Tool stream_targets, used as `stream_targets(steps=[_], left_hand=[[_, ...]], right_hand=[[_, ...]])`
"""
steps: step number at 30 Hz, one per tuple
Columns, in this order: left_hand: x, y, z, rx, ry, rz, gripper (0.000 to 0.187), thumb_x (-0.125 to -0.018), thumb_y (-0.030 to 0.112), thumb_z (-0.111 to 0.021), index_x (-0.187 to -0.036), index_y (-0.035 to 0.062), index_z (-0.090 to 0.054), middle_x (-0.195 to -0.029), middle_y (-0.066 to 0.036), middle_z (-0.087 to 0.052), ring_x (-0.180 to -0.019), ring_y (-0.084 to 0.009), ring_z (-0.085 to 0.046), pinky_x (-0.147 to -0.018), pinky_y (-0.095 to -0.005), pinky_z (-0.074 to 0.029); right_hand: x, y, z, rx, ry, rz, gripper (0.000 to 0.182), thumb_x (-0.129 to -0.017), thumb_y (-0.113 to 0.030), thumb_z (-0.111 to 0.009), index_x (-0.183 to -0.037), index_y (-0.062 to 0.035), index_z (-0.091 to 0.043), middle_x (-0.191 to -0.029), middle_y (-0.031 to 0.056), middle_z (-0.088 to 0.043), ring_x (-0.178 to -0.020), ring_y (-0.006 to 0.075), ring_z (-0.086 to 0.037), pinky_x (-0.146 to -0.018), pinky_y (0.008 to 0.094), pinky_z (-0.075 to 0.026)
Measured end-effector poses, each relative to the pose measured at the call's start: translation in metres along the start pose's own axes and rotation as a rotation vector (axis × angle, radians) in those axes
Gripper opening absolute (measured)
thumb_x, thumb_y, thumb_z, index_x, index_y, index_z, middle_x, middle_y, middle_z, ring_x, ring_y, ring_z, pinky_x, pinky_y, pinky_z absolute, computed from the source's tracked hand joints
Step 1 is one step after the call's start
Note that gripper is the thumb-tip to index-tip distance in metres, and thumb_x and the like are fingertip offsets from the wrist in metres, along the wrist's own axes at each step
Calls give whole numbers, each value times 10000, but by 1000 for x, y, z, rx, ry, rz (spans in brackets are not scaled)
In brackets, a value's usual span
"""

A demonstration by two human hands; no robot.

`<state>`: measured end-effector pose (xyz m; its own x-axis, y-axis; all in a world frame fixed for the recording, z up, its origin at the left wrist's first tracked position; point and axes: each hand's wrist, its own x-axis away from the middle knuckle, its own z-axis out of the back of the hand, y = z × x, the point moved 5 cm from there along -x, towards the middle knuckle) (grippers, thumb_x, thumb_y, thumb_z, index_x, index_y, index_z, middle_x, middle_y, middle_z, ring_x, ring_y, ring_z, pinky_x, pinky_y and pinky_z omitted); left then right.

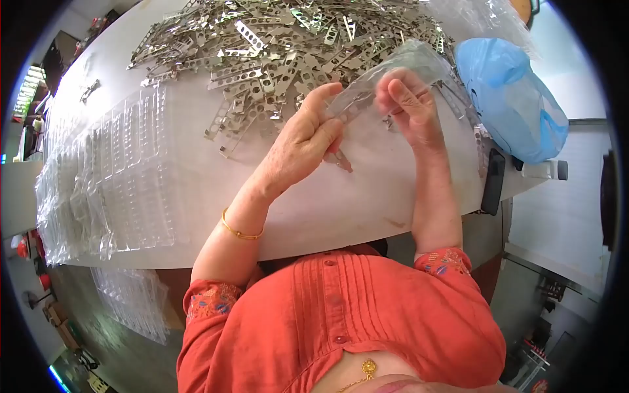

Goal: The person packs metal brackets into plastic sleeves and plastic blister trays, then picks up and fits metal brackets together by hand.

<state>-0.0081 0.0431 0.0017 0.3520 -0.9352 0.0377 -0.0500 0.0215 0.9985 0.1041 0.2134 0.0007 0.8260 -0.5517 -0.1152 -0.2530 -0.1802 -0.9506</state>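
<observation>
Left hand (304,139) appears to pinch clear plastic (368,83) against the near edge of the metal-strip heap (282,62); right hand (414,111) half-curled alongside (blurred; holding unclear). Strip edges could snag or tear it. Blue bag (504,98): contents hidden. Clear trays (108,170) layered leftward.

Bare white tabletop (354,213) leaves a passage across the middle of the frame. Above it, a clear plastic bag (429,60) and a heap of perforated metal strips (275,49) bar the way; clear plastic trays (108,177) block the left, a blue plastic bag (504,92) and black phone (493,183) the right.
</observation>
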Motion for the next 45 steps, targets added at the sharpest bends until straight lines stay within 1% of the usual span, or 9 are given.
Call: stream_targets(steps=[8, 15, 17, 20, 27, 33, 40, 42, 45], left_hand=[[1, 1, -3, -58, -24, 33, 452, -1008, 156, -511, -1424, 39, -379, -715, 24, -521, -606, -49, -444, -550, -208, -376], [2, -2, -10, 91, -47, 54, 462, -1036, 161, -504, -1445, 29, -335, -754, 18, -538, -638, -46, -460, -563, -210, -388], [1, -3, -10, 172, -86, 86, 462, -1019, 116, -479, -1417, -54, -316, -801, -77, -585, -724, -118, -590, -676, -301, -571], [0, -5, -8, -12, -44, 10, 456, -1039, 130, -503, -1448, 25, -331, -801, -9, -575, -700, -71, -535, -642, -236, -472], [-1, -6, -6, -120, -81, -34, 449, -1036, 85, -479, -1457, 22, -335, -824, -25, -595, -744, -89, -560, -702, -260, -498], [3, 4, -8, 3, -26, -23, 432, -1045, 74, -455, -1461, 30, -344, -836, -17, -591, -737, -85, -549, -696, -243, -484], [-1, -3, -3, 26, 12, -66, 193, -1066, 128, -459, -1232, 30, -454, -824, -10, -558, -745, -70, -503, -687, -238, -452], [-2, -4, -2, 39, 33, -70, 149, -1068, 139, -462, -1175, 35, -467, -817, -8, -552, -743, -69, -494, -683, -240, -446], [-2, -5, -2, 43, 43, -50, 124, -1068, 148, -467, -1131, 41, -466, -810, -3, -542, -728, -71, -480, -669, -243, -440]], right_hand=[[4, 4, -22, 141, -194, -19, 252, -932, -263, -727, -1053, -56, -650, -817, -12, -625, -715, 74, -573, -638, 237, -476], [11, 23, -39, 151, -312, -170, 174, -925, -167, -731, -1004, -56, -623, -795, 11, -640, -660, 84, -574, -543, 229, -462], [11, 22, -42, 39, -345, -150, 150, -932, -148, -721, -981, -48, -620, -803, 22, -650, -655, 85, -578, -522, 227, -457], [11, 19, -40, 61, -291, -130, 139, -937, -138, -713, -964, -40, -619, -811, 33, -659, -640, 89, -579, -504, 231, -454], [8, 10, -32, 66, -231, -56, 146, -938, -135, -708, -994, -37, -616, -828, 51, -671, -624, 104, -591, -471, 235, -450], [14, 22, -47, 149, -397, -320, 188, -934, -168, -711, -1036, -48, -608, -863, 70, -691, -606, 106, -586, -450, 237, -418], [13, 19, -40, 199, -344, -244, 258, -947, -204, -705, -1124, -47, -602, -868, 30, -664, -671, 71, -563, -534, 208, -424], [11, 18, -27, 156, -102, -172, 274, -956, -206, -696, -1163, -54, -599, -860, 4, -630, -706, 66, -559, -574, 214, -439], [7, 12, -24, 145, -72, -45, 266, -958, -175, -691, -1173, -51, -596, -855, -1, -613, -698, 74, -565, -573, 225, -450]])
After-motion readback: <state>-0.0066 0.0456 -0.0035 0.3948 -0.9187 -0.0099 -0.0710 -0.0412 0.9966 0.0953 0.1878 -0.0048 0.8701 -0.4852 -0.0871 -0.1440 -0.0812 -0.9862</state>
